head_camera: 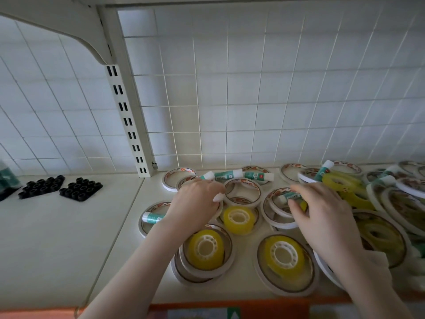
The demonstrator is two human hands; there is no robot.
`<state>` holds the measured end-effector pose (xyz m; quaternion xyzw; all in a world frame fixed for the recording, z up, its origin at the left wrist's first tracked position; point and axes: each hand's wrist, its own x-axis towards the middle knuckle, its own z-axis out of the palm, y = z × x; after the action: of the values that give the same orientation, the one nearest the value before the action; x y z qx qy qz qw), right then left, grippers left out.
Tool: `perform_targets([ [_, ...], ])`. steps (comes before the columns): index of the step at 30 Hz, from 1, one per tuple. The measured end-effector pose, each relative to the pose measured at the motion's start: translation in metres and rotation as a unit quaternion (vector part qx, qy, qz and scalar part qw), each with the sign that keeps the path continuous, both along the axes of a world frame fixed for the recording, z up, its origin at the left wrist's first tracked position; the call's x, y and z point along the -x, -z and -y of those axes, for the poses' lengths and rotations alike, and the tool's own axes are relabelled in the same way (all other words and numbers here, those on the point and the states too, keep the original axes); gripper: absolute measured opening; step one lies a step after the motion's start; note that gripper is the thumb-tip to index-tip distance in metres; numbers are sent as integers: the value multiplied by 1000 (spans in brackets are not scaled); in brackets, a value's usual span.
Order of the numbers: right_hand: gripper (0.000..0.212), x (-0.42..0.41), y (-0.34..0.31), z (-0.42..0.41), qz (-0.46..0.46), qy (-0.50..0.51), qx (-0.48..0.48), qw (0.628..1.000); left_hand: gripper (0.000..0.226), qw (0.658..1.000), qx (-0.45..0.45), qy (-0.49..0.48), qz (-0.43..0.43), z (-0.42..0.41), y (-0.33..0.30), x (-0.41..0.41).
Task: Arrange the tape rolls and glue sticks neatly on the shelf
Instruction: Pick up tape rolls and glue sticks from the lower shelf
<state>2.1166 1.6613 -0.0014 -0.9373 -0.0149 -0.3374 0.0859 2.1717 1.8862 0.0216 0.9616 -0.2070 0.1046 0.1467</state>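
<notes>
Reaching over the shelf (69,238), both hands sit among scattered tape rings and glue sticks. Left hand (195,203) pinches a small white piece, likely a glue stick end, just left of an empty ring (242,191). Right hand (322,208) has fingers curled around a glue stick (291,197) lying inside another ring (279,208). Below the empty ring: yellow roll (239,219) sits loose; two more yellow rolls (205,249) (284,257) nest inside rings. Two black trays (61,186) lie far left.
</notes>
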Motion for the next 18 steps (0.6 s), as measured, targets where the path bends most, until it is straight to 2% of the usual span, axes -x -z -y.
perform_targets([
  [5, 31, 2, 1, -5, -3, 0, -10, 1000, 31, 1000, 3, 8, 9, 0, -2, 0],
  [9, 30, 2, 0, -13, -13, -23, -13, 1000, 33, 996, 79, 13, 23, -8, -4, 4],
  [13, 28, 0, -5, -26, -35, -64, -17, 997, 19, 986, 155, 24, 65, -21, -8, 10],
  [18, 47, -3, -9, -54, -168, -151, 6, 974, 28, 974, 215, 13, 73, -39, -13, 19],
])
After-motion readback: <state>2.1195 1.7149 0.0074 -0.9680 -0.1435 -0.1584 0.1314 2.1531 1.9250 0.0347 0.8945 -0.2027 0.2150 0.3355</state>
